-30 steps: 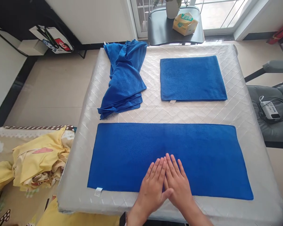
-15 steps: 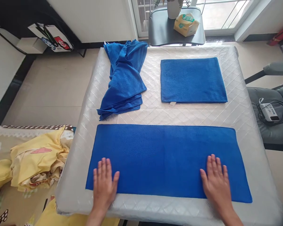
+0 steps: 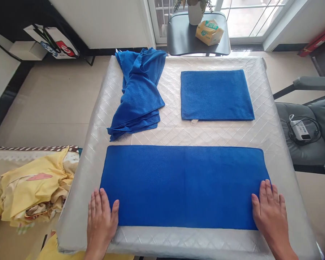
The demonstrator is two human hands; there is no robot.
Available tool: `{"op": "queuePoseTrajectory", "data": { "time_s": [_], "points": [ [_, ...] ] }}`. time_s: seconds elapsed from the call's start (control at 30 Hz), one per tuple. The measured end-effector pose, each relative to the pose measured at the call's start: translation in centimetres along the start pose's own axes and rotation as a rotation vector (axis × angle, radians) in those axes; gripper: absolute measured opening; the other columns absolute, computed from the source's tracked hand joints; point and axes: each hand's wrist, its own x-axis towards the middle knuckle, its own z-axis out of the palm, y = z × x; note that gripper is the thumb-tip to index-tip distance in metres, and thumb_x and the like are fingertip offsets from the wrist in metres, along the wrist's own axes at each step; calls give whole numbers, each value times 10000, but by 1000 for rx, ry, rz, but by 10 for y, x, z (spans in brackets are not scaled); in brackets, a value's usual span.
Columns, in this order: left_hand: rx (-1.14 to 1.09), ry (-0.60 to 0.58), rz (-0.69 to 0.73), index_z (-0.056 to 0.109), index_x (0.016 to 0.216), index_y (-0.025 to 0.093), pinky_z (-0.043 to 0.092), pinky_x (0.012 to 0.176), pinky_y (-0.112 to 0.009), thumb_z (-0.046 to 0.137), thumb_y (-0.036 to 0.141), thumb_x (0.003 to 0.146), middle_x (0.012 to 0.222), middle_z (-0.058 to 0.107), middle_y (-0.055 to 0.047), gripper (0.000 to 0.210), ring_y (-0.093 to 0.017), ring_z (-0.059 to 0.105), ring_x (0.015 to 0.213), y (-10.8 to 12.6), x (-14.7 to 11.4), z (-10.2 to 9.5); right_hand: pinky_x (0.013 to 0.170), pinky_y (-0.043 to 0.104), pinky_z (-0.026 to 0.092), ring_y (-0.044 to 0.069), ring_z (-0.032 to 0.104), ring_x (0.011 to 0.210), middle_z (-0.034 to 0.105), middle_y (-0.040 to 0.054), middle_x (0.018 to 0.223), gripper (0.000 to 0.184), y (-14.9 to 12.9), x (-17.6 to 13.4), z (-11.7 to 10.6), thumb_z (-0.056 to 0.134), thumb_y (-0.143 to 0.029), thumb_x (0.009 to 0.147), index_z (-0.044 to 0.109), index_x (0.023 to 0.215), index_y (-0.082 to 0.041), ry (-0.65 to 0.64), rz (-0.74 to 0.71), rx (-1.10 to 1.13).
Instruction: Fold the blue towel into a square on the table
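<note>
A long blue towel (image 3: 184, 186) lies flat across the near part of the table, with a faint crease down its middle. My left hand (image 3: 101, 216) rests palm down over its near left corner, fingers stretched out. Over the near right corner lies my right hand (image 3: 271, 209), also flat and open, its fingertips at the towel's right edge. Farther back on the right is a blue towel folded into a rectangle (image 3: 216, 95), a small white label sticking out at its front edge. At the back left, several blue towels (image 3: 141, 95) lie in a loose, crumpled heap.
The table (image 3: 141, 240) has a shiny, quilted silver-white cover. Behind it a dark chair (image 3: 178, 36) bears a plant pot and a yellow tissue pack (image 3: 209, 32). A grey armchair (image 3: 311, 151) with a cabled white device stands right; yellow bedding (image 3: 38, 184) lies left.
Both hands have slid outward over the long towel, my left hand toward its left edge and my right hand toward its right edge. The view has shifted slightly; the towels stay in place.
</note>
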Motion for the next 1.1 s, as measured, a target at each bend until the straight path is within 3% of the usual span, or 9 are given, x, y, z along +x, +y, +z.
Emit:
{"op": "queuePoseTrajectory", "data": {
  "time_s": [0.13,0.27,0.33,0.4,0.5,0.63,0.97,1.1],
  "points": [
    [-50,13,192,1,1603,167,126,1254,-544,301,425,1030,1689,33,-108,696,-288,73,1548,75,5,-4,1216,594,213,331,198,1517,168,96,1662,665,-78,0,-13,351,-295,1020,69,1613,-188,67,-158,108],
    [-111,-16,605,101,1594,91,150,1263,-422,315,537,1010,1664,182,-137,766,-257,134,1541,167,6,15,1231,490,224,273,251,1507,319,108,1610,708,-167,3,-2,423,-232,995,81,1608,-141,-5,-421,175],
    [-119,-42,673,118,1586,55,189,1252,-424,309,539,1011,1644,241,-160,775,-267,166,1535,194,9,28,1231,477,212,263,243,1510,323,97,1608,692,-193,8,9,393,-229,1001,69,1607,-143,-41,-483,180],
    [-93,-61,644,119,1583,48,217,1241,-434,315,540,1011,1633,266,-170,780,-272,195,1528,204,12,38,1224,486,210,273,238,1511,304,104,1613,682,-203,13,20,377,-249,1014,57,1606,-145,-49,-452,158],
    [-24,-72,607,123,1586,67,223,1236,-438,356,612,982,1627,281,-165,847,-274,233,1517,193,15,44,1218,504,206,288,232,1512,287,128,1616,697,-194,17,31,400,-296,1023,51,1605,-137,-49,-375,120],
    [42,-75,570,105,1593,92,217,1236,-444,373,610,978,1628,283,-156,847,-271,250,1513,158,14,40,1225,508,192,278,217,1518,282,123,1623,696,-163,16,32,394,-309,1027,46,1607,-150,-59,-337,93],
    [-1,10,105,24,1602,151,182,1231,-573,271,476,1025,1675,121,-150,707,-316,142,1536,10,22,19,1225,559,197,292,162,1530,153,109,1669,649,-34,19,21,233,-370,1035,30,1610,-150,-49,-99,-9],
    [-25,-32,47,57,1602,133,183,1236,-556,262,507,1016,1671,144,-161,725,-314,158,1533,-17,22,12,1239,534,181,281,166,1530,166,120,1667,667,5,20,20,199,-442,1032,105,1605,-114,-84,5,4]
  ]
}}
